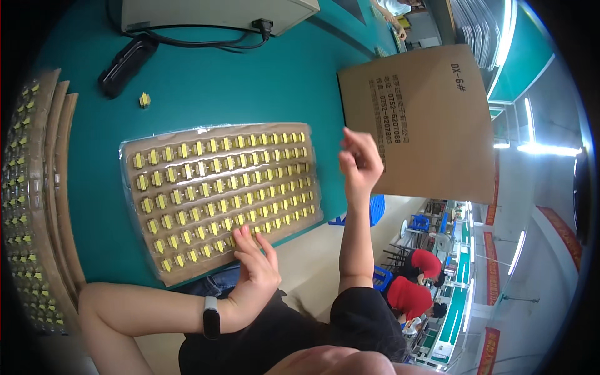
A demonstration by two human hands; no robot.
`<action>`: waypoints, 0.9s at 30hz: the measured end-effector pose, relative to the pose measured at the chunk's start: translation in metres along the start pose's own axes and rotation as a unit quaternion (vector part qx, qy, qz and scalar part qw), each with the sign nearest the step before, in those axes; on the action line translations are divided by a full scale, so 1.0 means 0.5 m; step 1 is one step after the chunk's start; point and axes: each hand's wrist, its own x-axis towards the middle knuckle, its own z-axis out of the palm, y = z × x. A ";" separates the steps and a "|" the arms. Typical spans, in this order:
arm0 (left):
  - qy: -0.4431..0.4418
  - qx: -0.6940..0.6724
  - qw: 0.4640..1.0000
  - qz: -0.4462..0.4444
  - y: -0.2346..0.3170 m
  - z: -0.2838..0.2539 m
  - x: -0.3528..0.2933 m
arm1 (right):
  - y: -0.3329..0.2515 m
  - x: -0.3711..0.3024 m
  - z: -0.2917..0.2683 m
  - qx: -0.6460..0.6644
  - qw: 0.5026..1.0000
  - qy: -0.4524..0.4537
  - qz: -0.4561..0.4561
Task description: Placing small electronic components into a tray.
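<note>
A clear plastic tray (215, 177) lies on the green table, its brown base showing through. Rows of small yellow-wrapped electronic parts (234, 181) fill it. My left hand (256, 259) rests at the tray's near edge, fingers spread, fingertips touching the front row of parts. A band with a dark screen (211, 319) circles my left wrist. To the right of the tray, my right hand (361, 162) is raised in front of a cardboard box (431, 125). Its fingers are curled in, and whatever they may hold is hidden.
One loose yellow part (144, 100) lies beyond the tray, near a black plastic holder (128, 64). A pale equipment case (212, 14) with a black cable (231, 44) stands at the back. Stacked filled trays (37, 206) line the left. People in red (409, 297) work at the far right.
</note>
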 end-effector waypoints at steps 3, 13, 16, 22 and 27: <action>-0.016 -0.046 0.999 0.020 -0.012 -0.018 0.010 | 0.055 0.101 0.033 0.050 0.997 0.036 0.047; 0.006 -0.112 0.989 0.097 -0.064 -0.009 0.018 | 0.244 0.171 0.135 0.201 0.965 0.119 0.121; 0.056 -0.103 0.989 0.095 -0.072 0.007 0.008 | 0.245 0.157 0.131 0.172 0.973 0.104 0.114; 0.114 -0.065 0.988 0.087 -0.067 0.026 0.012 | 0.246 0.152 0.151 0.196 0.957 0.102 0.188; 0.124 -0.080 0.986 0.081 -0.066 0.031 0.011 | 0.252 0.154 0.170 0.229 0.945 0.125 0.198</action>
